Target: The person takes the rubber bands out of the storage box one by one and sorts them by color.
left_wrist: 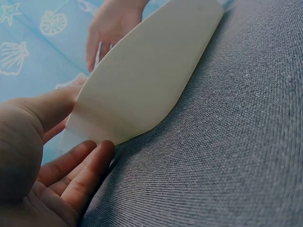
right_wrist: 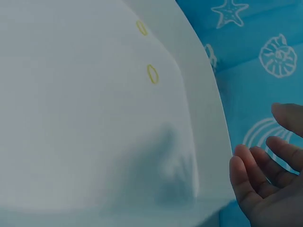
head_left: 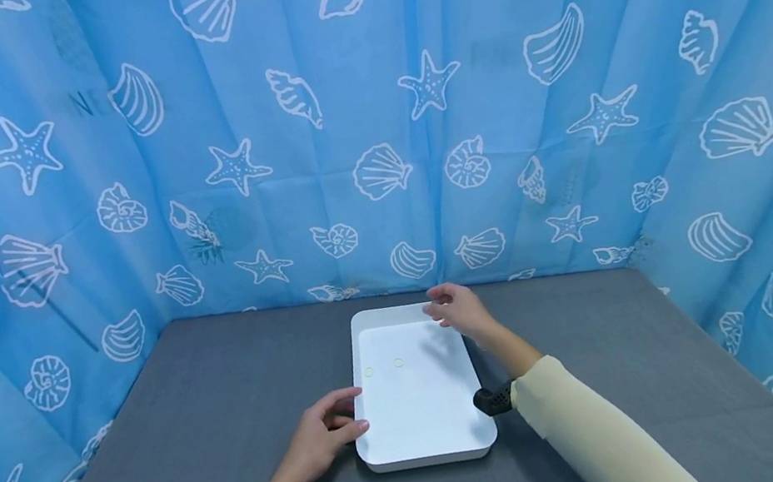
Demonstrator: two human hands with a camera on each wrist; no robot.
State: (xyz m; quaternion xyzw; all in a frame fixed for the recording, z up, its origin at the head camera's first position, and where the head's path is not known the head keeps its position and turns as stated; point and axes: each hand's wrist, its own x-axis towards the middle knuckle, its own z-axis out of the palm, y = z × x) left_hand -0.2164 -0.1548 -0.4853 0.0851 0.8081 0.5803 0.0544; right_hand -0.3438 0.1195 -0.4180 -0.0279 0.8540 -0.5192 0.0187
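Note:
A shallow white rectangular tray (head_left: 420,404) lies on the grey cloth. Inside it, toward the far left, are two small thin yellow rings (head_left: 368,372) (right_wrist: 152,74), lying apart. My left hand (head_left: 320,445) holds the tray's left side; in the left wrist view its fingertips (left_wrist: 106,146) touch the outer wall while another digit reaches over the rim. Over the far right corner hovers my right hand (head_left: 460,312), its fingers loosely bent. The right wrist view shows this hand (right_wrist: 270,182) beside the rim with nothing between thumb and fingers.
Grey cloth (head_left: 230,401) covers the table around the tray. Blue curtains (head_left: 310,143) with white shells and starfish hang behind and at both sides. Each wrist wears a black device (head_left: 494,400).

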